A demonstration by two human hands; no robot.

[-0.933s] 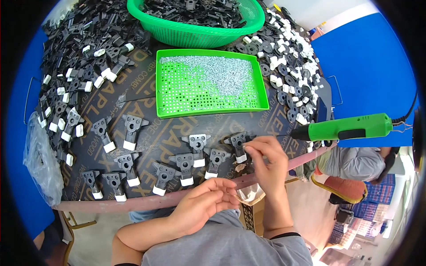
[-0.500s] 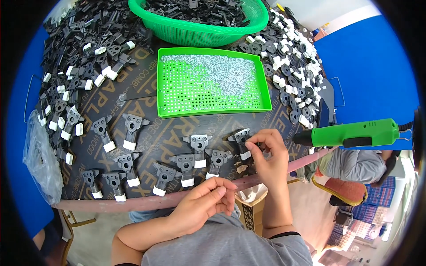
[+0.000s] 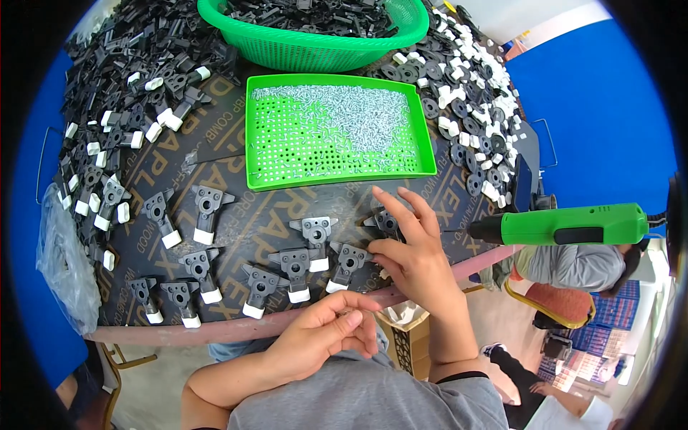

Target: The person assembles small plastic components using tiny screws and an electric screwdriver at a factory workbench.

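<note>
My right hand (image 3: pixel 416 261) reaches over a black plastic part (image 3: pixel 382 221) near the table's front edge, its fingers spread and partly covering the part. Left of it, my left hand (image 3: pixel 322 333) is curled at the table edge, thumb against the fingers; what it holds, if anything, is hidden. Several similar black parts with white end caps lie spread along the front, among them one (image 3: pixel 349 264) beside my right hand and another (image 3: pixel 294 269) further left. Behind them stands a green perforated tray (image 3: pixel 251 143) of small silvery screws.
A green electric screwdriver (image 3: pixel 573 225) points in from the right. At the back is a green basket (image 3: pixel 308 56) of black pieces. Black parts (image 3: pixel 143 79) heap up at left, above a clear plastic bag (image 3: pixel 68 265). Black discs and white caps (image 3: pixel 459 107) cover the right side.
My right hand's fingers have spread out of a pinch and shifted left, now covering more of the black part. My left hand stays nearly in place. The view has shifted slightly.
</note>
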